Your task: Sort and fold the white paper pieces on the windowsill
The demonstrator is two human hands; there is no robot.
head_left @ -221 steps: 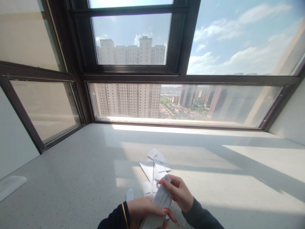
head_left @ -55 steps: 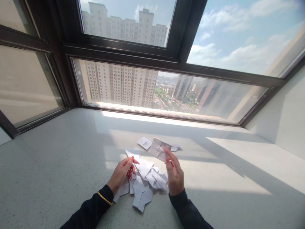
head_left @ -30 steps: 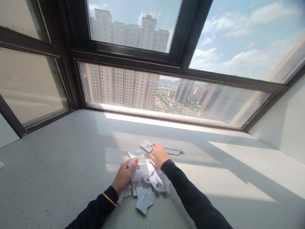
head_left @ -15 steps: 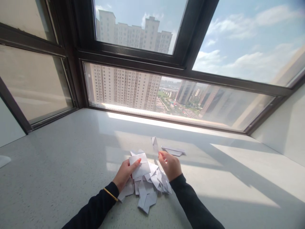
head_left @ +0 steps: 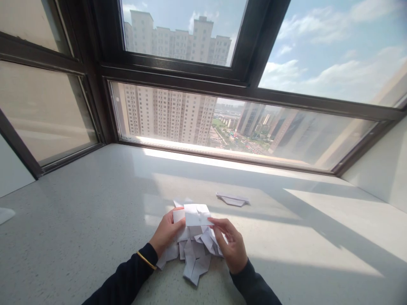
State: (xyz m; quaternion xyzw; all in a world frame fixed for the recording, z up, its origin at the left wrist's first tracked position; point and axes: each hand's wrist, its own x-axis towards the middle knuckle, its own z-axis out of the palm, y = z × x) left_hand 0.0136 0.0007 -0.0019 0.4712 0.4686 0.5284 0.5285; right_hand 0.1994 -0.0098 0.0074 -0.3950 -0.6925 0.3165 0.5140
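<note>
My left hand (head_left: pixel 167 232) is closed on a folded white paper square (head_left: pixel 179 216), the thumb on its face. A second folded paper piece (head_left: pixel 195 214) lies over the right part of that square. My right hand (head_left: pixel 231 245) pinches the lower right corner of this second piece between thumb and fingers. Whether the two papers are slotted together I cannot tell. Below both hands a loose pile of folded white papers (head_left: pixel 197 264) rests on the speckled white sill. The hands and the held papers hide part of the pile.
A long folded paper strip (head_left: pixel 233 199) lies on the sill (head_left: pixel 95 203) beyond my right hand. Dark-framed windows (head_left: pixel 222 163) bound the back and left. A white object (head_left: pixel 6 214) sits at the far left edge.
My right hand has brought the small folded paper down and left onto the square in my left hand. It was held up apart from it before. The left hand has hardly moved.
</note>
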